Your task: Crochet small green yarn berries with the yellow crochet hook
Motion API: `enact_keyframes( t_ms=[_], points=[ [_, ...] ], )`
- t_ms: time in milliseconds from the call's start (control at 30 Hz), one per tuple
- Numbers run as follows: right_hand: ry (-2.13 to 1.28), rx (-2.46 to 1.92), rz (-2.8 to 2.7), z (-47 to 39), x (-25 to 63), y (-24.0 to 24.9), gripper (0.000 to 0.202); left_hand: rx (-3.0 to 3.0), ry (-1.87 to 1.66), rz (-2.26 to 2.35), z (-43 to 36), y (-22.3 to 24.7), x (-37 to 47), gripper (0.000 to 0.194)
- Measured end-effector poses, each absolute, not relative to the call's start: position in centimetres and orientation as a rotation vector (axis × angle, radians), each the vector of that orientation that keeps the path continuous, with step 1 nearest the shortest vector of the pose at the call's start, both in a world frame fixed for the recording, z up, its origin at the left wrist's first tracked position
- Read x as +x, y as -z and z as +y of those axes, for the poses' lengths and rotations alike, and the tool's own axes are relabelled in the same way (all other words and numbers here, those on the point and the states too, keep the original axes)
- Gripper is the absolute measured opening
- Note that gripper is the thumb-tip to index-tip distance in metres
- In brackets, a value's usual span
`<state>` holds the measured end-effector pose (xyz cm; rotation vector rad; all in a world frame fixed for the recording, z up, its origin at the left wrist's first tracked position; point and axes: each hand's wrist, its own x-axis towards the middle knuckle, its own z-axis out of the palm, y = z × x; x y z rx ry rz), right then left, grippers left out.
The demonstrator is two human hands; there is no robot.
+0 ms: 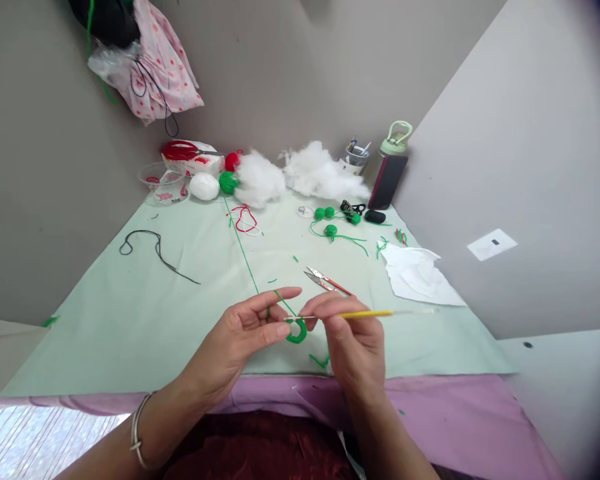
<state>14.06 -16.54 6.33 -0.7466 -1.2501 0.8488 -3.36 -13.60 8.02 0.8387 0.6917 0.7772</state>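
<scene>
Between the thumb and fingers of my left hand (243,327) is pinched a small green crochet ring (296,333). Green yarn (243,250) runs over the left fingers and back across the table to a green yarn ball (228,183). My right hand (355,340) grips a crochet hook (367,313) by its yellow handle, and the hook's metal tip lies at the top edge of the ring. Thread snips (325,279) with orange handles lie just beyond the right hand. A short green yarn piece (320,361) rests near the table's front edge.
At the back are a white yarn ball (205,186), white stuffing (260,179), a bottle (396,143) and a leaning phone (388,182). Several green crocheted balls (331,231) lie right of centre. White paper (417,275) is at right, a dark cord (157,247) at left.
</scene>
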Motion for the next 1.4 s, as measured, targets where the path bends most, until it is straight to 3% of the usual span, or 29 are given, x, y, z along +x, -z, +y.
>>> enact_keyframes(
  t_ms=[100,200,367,633,833,900,1067,1200,1400],
  points=[
    [-0.798,-0.778,-1.283,-16.6,14.4,-6.5,0.019,0.816,-0.774,0.707,-13.4,-8.2,-3.5,0.037],
    [-0.443,-0.904,-1.583,-17.4,14.4,-6.5,0.020,0.773,-0.849,0.739,-13.4,-8.1,-3.3,0.041],
    [0.093,-0.962,-1.866,-18.4,14.0,-6.1,0.040,0.589,-0.730,0.597,-13.5,-7.8,-3.3,0.055],
    [-0.625,-0.857,-1.329,-16.8,14.2,-6.0,0.021,0.771,-0.853,0.735,-13.5,-7.7,-3.4,0.062],
    [0.121,-0.996,-1.690,-17.4,13.4,-4.7,0.040,0.735,-0.830,0.701,-13.9,-7.6,-2.6,0.054],
    [0.030,-0.964,-1.636,-17.3,13.6,-4.8,0.038,0.644,-0.750,0.675,-13.7,-7.7,-2.8,0.052],
    [-0.564,-0.903,-1.286,-16.6,14.6,-6.0,0.018,0.554,-0.712,0.663,-12.9,-8.3,-3.5,0.042],
    [-0.890,-0.784,-1.090,-16.4,14.7,-6.3,0.017,0.595,-0.730,0.644,-12.9,-8.3,-3.6,0.036],
    [-0.856,-0.761,-1.189,-16.5,13.9,-5.7,0.015,0.764,-0.809,0.675,-13.5,-8.3,-3.1,0.035]
  ],
)
